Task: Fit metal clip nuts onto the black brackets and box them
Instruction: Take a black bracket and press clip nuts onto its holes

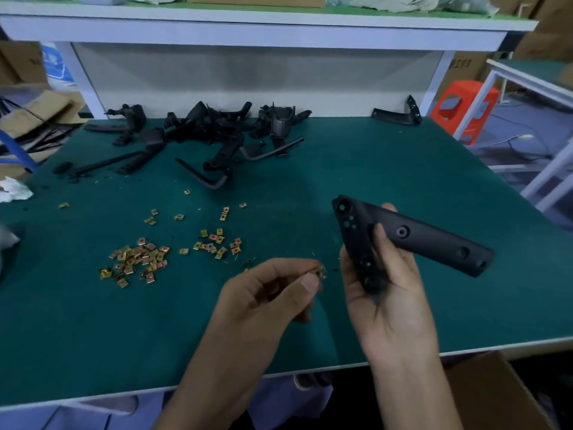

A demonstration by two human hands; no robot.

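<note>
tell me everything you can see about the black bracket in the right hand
The black bracket is an angled, matte, plastic-looking piece: two arms meeting at a rounded corner. The long arm runs right and slightly down with three round holes; the shorter arm drops into the palm with several small holes. The right hand grips it above the green table, thumb across the bend. No metal clip shows on it; the clip nut pinched by the left hand is beside it, apart.
</note>
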